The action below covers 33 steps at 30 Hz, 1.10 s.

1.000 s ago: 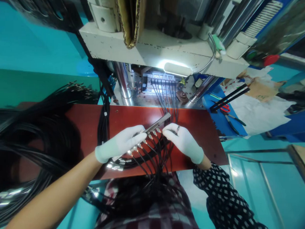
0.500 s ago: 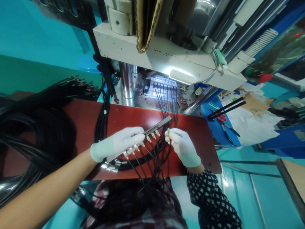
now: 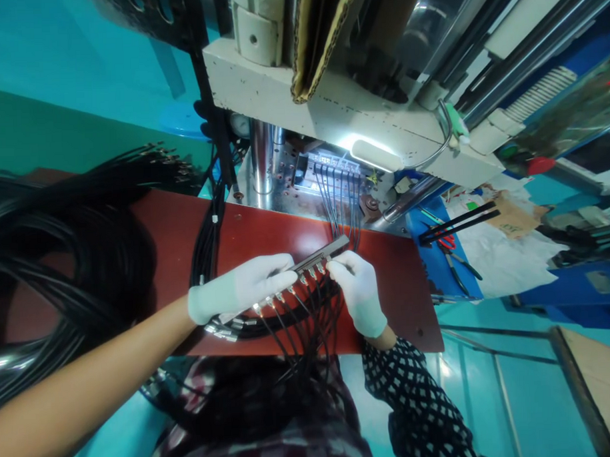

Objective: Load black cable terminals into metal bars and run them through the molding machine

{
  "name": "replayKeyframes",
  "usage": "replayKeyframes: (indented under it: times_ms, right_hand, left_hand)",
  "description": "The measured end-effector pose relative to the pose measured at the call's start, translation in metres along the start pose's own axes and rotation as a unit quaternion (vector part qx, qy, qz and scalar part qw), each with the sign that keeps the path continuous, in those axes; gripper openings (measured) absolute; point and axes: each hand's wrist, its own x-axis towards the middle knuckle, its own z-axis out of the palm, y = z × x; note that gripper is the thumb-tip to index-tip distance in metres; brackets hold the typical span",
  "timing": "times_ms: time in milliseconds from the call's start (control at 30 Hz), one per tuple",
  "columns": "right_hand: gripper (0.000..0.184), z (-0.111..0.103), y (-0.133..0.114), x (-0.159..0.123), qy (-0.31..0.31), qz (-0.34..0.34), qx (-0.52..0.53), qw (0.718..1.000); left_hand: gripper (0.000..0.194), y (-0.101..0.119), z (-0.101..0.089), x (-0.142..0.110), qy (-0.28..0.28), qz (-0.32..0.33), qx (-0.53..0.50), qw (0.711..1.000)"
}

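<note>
Along the metal bar (image 3: 339, 245), we have several silver connectors (image 3: 303, 280) lined up, some below our left thumb and some between it and our right fingertips. We judge the row well advanced, with the spot at our right fingertips the one being worked on. The bar's end beyond those fingertips shows no connector; whether any place remains to be filled, we cannot tell. Farther ahead of our fingers, another row of cables lies in the lit fixture (image 3: 328, 181) of the press.

The bar lies slantwise above the red-brown board (image 3: 397, 285), running from under our left palm up past our right fingertips. It looks grey, slim and straight, with a dark lengthwise groove; black cables (image 3: 279, 317) trail from the connectors toward us.

Our left hand (image 3: 247, 284) is closed around the bar, thumb on top. Our right hand (image 3: 360, 293) has thumb and forefinger close together at the bar's edge; whether they pinch a connector, we cannot tell.
</note>
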Motion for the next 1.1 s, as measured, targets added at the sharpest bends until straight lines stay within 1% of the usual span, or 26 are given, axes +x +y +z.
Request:
replayKeyframes:
  times_ms: [133,267,333,400,500,633,733,833,867,933,1000,1033,1100]
  right_hand:
    - [0.024,0.001,0.002,0.003,0.001,-0.012,-0.012,1.0]
    - [0.021,-0.004,0.01,0.003,-0.016,-0.039,-0.047,0.998]
    - [0.018,-0.007,0.015,0.001,-0.014,-0.07,-0.071,0.995]
    - [0.014,-0.008,0.017,-0.003,0.009,-0.115,-0.111,0.987]
    - [0.009,-0.006,0.019,-0.006,0.06,-0.187,-0.196,0.961]
    - [0.014,-0.001,0.018,-0.005,0.109,-0.244,-0.272,0.924]
    - [0.015,-0.003,0.016,-0.007,0.107,-0.264,-0.295,0.912]
    - [0.007,-0.008,0.01,-0.013,0.109,-0.281,-0.305,0.903]
    - [0.008,-0.009,0.008,-0.016,0.117,-0.288,-0.316,0.897]
    - [0.009,-0.01,0.003,-0.022,0.128,-0.305,-0.355,0.874]
    - [0.006,-0.008,0.0,-0.025,0.121,-0.32,-0.401,0.85]
    - [0.005,-0.007,0.0,-0.026,0.116,-0.324,-0.418,0.841]
    - [0.004,-0.004,0.0,-0.026,0.118,-0.327,-0.432,0.832]
  left_hand:
    - [0.038,0.0,0.002,0.002,0.01,0.024,0.039,0.999]
    - [0.039,0.002,0.003,0.002,0.021,0.017,0.051,0.998]
    - [0.04,0.001,0.005,0.002,0.027,0.01,0.051,0.998]
    - [0.04,0.0,0.006,0.002,0.027,0.006,0.055,0.998]
    - [0.042,-0.002,0.007,0.002,0.029,0.001,0.063,0.998]
    - [0.041,-0.002,0.007,0.002,0.029,0.006,0.061,0.998]
    - [0.041,0.001,0.007,0.001,0.03,0.007,0.058,0.998]
    - [0.042,0.001,0.008,0.001,0.031,0.012,0.047,0.998]
    - [0.042,0.0,0.008,0.001,0.03,0.014,0.045,0.998]
    - [0.043,-0.002,0.009,0.0,0.032,0.015,0.048,0.998]
    - [0.043,-0.004,0.01,0.0,0.035,0.012,0.051,0.998]
    - [0.043,-0.005,0.01,0.0,0.034,0.009,0.05,0.998]
    - [0.043,-0.005,0.01,0.0,0.029,0.0,0.041,0.999]
